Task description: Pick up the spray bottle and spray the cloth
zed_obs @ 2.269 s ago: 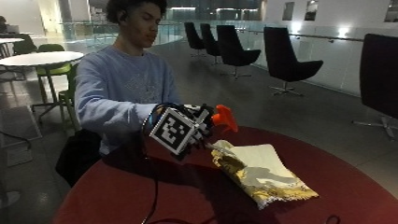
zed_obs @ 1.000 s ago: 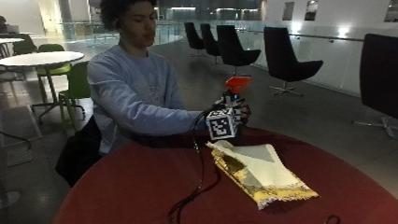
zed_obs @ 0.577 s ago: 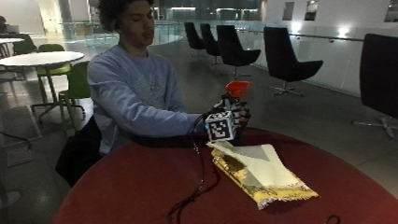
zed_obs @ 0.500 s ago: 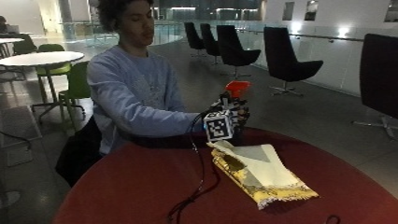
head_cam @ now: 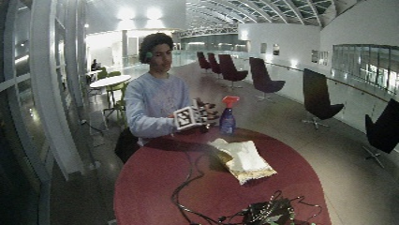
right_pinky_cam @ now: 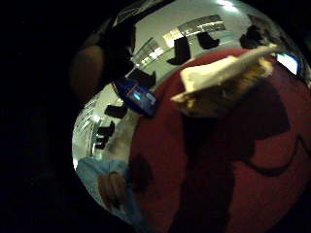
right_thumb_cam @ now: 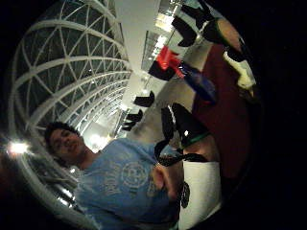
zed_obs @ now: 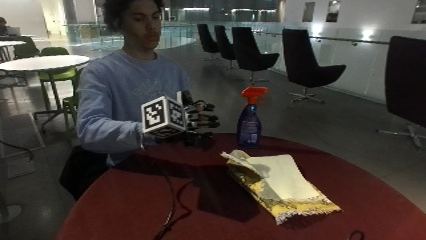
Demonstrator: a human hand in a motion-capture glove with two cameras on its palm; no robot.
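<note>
The spray bottle (zed_obs: pixel 250 118) stands on the table (zed_obs: pixel 166 200) just beyond my right hand (zed_obs: pixel 198 121), whose fingers are relaxed, holding nothing. The cloth (zed_obs: pixel 279 184) lies nearby; whether it's sprayed, I can't tell.

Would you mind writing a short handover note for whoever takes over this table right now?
Right hand: gloved, holding nothing, fingers loosely out, raised above the table's near edge beside the person's chest, clear of the bottle.
Spray bottle: stands upright on the red table, red trigger head on top, beside the hand, apart from the cloth.
Cloth: cream and yellow, lying rumpled and partly folded on the table in front of the bottle.
Done: cannot tell from these views whether the cloth has been sprayed.
Left: if it has not, grip the bottle, aim it at the cloth and spray.
</note>
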